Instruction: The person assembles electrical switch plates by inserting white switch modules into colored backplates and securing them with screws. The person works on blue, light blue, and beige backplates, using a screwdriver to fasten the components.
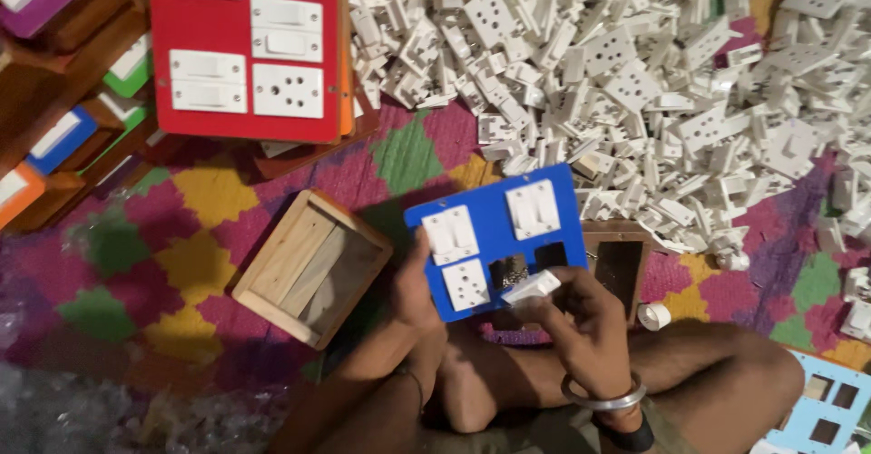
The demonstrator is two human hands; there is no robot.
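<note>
The blue panel (508,236) is a flat, roughly square board, tilted slightly, held up above the person's lap. It carries two white switch units in its upper half, one at upper left and one at upper right, and a white socket unit at lower left. To the right of that socket unit are two rectangular cut-outs, open and dark.

The left hand (415,282) grips the panel's left edge, fingers closed around the board, thumb lying near the lower left socket unit. The right hand (581,313) is closed on a small white socket piece (533,287), pinched between thumb and fingers and held against the panel's lower edge, just below the open cut-outs. A metal bangle and a dark band sit on the right wrist.

Left of the panel an open wooden box (310,266) lies on the patterned mat (181,263), near but not touching the panel. A second wooden box (619,263) shows partly behind the panel's right edge. Above and right of the panel is a large heap of white socket and switch parts (653,82). Well above and left of the panel lies a red panel (245,50) fitted with white units.
</note>
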